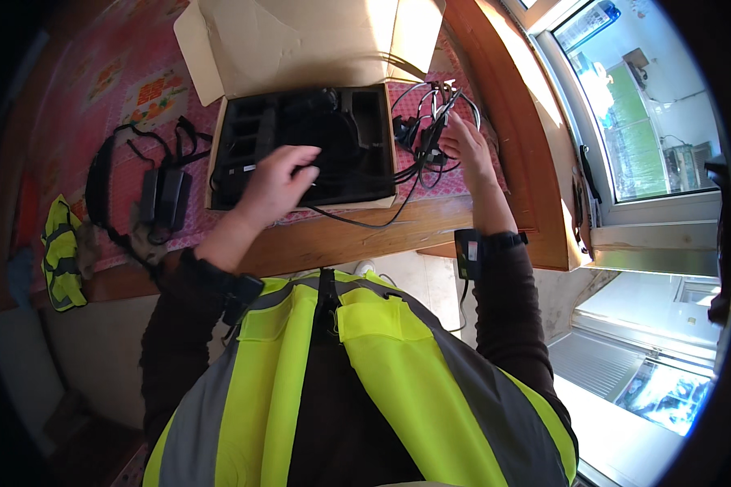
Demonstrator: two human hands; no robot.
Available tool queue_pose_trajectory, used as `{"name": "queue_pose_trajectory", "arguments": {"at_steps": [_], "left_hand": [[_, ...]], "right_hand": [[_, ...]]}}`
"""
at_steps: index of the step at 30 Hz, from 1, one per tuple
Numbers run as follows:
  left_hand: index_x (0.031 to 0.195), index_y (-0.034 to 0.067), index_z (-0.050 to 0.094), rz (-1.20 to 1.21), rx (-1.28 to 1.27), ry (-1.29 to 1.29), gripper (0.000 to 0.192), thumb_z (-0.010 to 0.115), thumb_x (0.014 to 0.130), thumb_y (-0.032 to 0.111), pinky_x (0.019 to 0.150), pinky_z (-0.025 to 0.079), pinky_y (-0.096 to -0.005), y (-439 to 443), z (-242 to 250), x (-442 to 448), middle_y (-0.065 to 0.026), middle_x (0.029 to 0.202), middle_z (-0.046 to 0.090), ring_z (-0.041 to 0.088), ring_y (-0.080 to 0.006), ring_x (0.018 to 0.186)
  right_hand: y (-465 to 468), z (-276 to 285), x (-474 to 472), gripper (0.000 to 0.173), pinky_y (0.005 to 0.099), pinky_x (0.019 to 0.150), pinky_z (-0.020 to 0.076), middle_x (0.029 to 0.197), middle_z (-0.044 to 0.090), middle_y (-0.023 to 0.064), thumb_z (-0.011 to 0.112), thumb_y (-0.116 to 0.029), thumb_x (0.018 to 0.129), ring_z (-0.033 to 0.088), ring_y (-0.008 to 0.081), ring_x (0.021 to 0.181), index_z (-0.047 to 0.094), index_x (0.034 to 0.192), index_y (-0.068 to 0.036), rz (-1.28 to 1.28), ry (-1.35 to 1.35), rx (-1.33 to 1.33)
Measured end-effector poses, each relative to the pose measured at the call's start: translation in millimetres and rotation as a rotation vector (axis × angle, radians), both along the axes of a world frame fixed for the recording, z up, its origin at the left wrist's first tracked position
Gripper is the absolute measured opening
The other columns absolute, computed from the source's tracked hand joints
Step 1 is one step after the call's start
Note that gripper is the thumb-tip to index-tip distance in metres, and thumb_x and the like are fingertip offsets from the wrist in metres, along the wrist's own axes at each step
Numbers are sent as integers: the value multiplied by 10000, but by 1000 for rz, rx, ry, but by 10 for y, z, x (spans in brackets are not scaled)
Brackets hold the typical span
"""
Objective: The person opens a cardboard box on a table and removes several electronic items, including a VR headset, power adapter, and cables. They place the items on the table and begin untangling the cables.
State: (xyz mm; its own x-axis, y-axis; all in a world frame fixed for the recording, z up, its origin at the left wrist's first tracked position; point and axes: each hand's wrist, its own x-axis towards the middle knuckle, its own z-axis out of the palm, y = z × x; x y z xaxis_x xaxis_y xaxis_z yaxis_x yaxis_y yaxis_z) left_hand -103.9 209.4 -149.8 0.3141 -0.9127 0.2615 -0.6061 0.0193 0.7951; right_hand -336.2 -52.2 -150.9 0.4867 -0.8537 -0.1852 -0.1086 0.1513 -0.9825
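Observation:
My left hand (280,182) is over the near part of a cardboard box (304,49) with a black foam insert (253,100). Its thumb and fingers are curled with a gap between them, near black cables (365,178) that cross the insert; whether it grips one is unclear. On the right, a tangled bundle of black and white cables (429,137) lies on the patterned tablecloth (411,94) beside the box. My right hand (470,146) is at the bundle's right side, fingers extended and apart. Dark equipment (323,115) rests in the insert, its details lost in shadow.
Left of the box lie a black strap (100,189) and two dark rectangular devices (167,198). A yellow reflective vest (63,252) hangs at the table's left edge. The wooden table edge (341,228) runs before me; a window (652,122) stands right.

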Motion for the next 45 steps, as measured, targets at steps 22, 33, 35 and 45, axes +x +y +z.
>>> {"name": "queue_pose_trajectory", "arguments": {"at_steps": [22, 33, 35, 45], "left_hand": [[856, 28, 648, -104, -45, 47, 226, 657, 875, 252, 537, 431, -235, -851, 593, -704, 57, 663, 520, 480, -50, 584], [745, 58, 625, -114, -55, 673, 224, 683, 847, 249, 459, 265, -163, -479, 912, -242, 57, 616, 512, 390, -10, 507], [743, 52, 624, -115, -29, 669, 220, 685, 844, 238, 452, 251, -166, -436, 888, -229, 55, 608, 503, 373, -11, 494], [792, -2, 591, -152, -70, 704, 378, 467, 910, 336, 510, 308, -191, -186, 922, 3, -1, 636, 502, 388, -51, 537]], "right_hand": [[79, 914, -91, 312, 247, 716, 521, 916, 680, 79, 621, -105, 882, 661, 134, 806, 561, 1172, -6, 606, -150, -83], [-288, 32, -101, 938, 389, 1082, 294, 1409, 380, 163, 845, -343, 669, 312, 276, 1348, 342, 1408, -61, 369, 36, -35], [-167, -59, 100, 1053, 409, 1107, 243, 1451, 311, 186, 870, -408, 594, 248, 294, 1380, 312, 1420, -67, 398, 12, -107], [-64, 77, 538, 804, 317, 913, 417, 1011, 564, 106, 839, -264, 515, 524, 229, 1029, 488, 1204, -43, 663, 149, -319]]}}
